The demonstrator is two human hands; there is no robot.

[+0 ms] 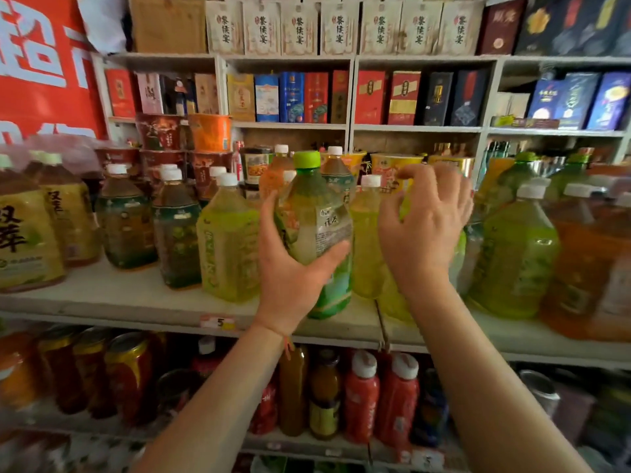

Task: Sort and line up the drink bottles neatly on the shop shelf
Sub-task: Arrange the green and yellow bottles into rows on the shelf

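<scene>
Green-capped tea bottle [312, 230] stands at the front edge of the middle shelf [112, 298], gripped by the left hand [290, 268]: thumb on its near face, fingers wrapped behind; base hidden by the wrist, so contact with the shelf unclear; right hand [423, 227] just beside it, fingers spread and curled, holding nothing, in front of a pale yellow-green bottle [367, 233]; white-capped green bottle [228, 240] just left of the held one; dark tea bottles [177, 233] further left; large green bottle [515, 254] to the right; red bottles [379, 397] on the lower shelf.
</scene>
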